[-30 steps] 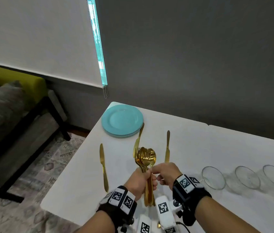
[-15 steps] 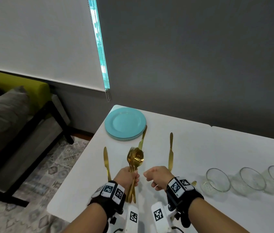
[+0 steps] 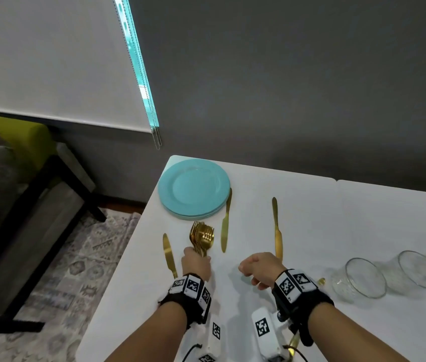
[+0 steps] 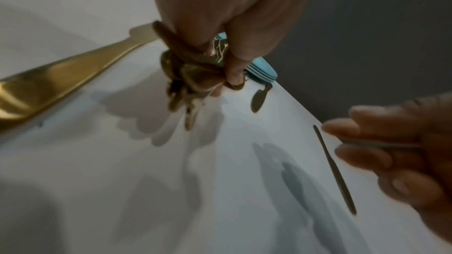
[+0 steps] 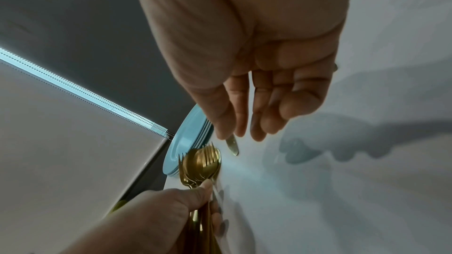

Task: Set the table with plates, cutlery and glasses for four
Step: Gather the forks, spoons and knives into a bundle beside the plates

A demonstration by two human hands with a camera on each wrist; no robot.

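**At the table's left end: cutlery in hand, places not yet laid**

On the white table [image 3: 311,231], you were in the cutlery step. Your left hand [image 3: 196,265] had its fingers curled tight round the handles of a bundle of gold forks and spoons [image 3: 202,237], heads pointing to twelve o'clock, toward the stack of blue plates [image 3: 193,189] at the table's eleven o'clock corner. Your right hand [image 3: 261,267] hung just beside it at three o'clock, fingers loosely bent and slightly apart, holding nothing.

Three gold knives lay singly: the left knife [image 3: 169,254] at nine o'clock of the bundle, the middle knife [image 3: 226,220] touching the plates' rim, the right knife [image 3: 276,228] further toward three. The glasses [image 3: 366,278] stood in a row well off at three o'clock.

The plates were unspread, so the task looked early. Next, I judge, the free hand should pinch one fork from the bundle and lay it beside a knife without spilling the rest.
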